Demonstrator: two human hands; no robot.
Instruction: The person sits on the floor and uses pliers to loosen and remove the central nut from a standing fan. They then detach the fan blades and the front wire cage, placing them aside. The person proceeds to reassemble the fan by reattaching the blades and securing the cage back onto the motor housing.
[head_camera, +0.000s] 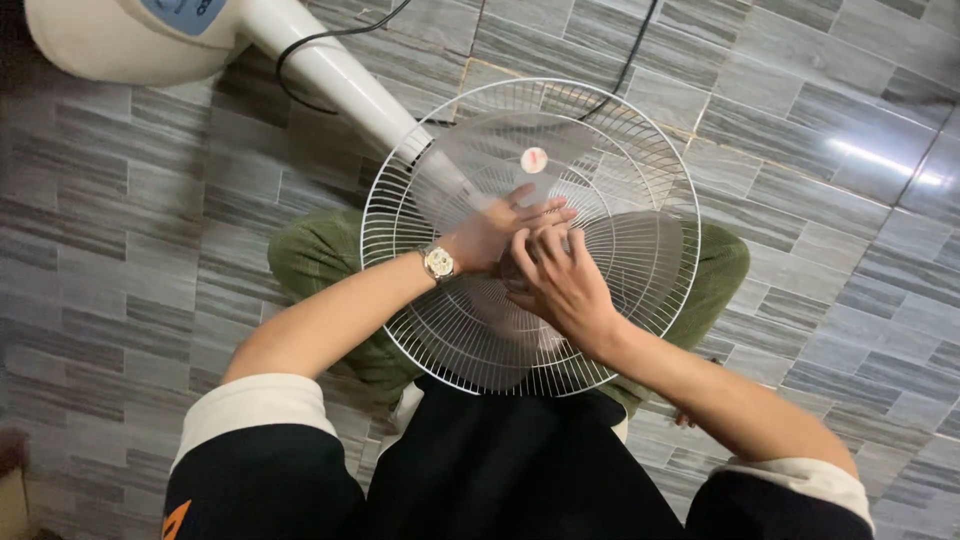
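Nearest the camera I see my black, cream-cuffed sleeves (262, 470). My left hand (495, 232), a wristwatch (438, 263) on its wrist, and my right hand (560, 280) meet at the centre of the white wire fan guard (640, 280), fingers curled around the hub of the clear fan blade (480, 150); I cannot tell how firmly they clasp. The guard rests over my knees above the grey tiled floor (120, 260). The white fan stand (340, 80) lies toward the floor's far-left corner.

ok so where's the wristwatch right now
In the head view the wristwatch sits on the left wrist, left of centre, at the left rim of the white fan grille, just behind the left hand.
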